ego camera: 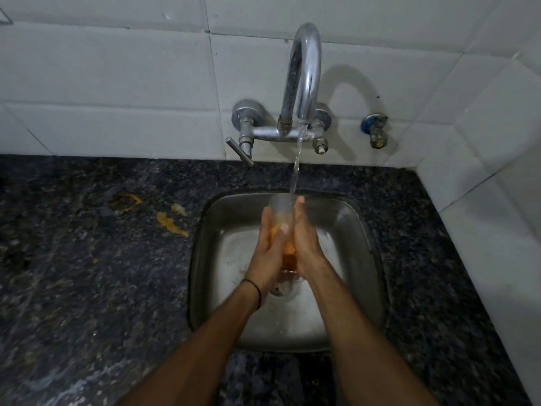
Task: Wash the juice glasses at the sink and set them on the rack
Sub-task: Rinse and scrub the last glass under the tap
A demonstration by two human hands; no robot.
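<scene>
A clear juice glass [281, 212] with orange residue in its lower part is held upright over the steel sink [363, 230]. My left hand [269, 244] presses against its left side and my right hand [307, 238] against its right side, so the glass is clasped between both palms. Water from the chrome tap [304, 71] runs in a thin stream [296, 168] into the glass's open mouth. Orange liquid shows below the glass near the drain [281, 288]. No rack is in view.
Dark speckled granite counter [87, 273] surrounds the sink, with orange juice spills [169, 221] left of it. A lever handle [240, 150] juts from the tap's left valve. A small angle valve [376, 133] sits on the white tiled wall at right.
</scene>
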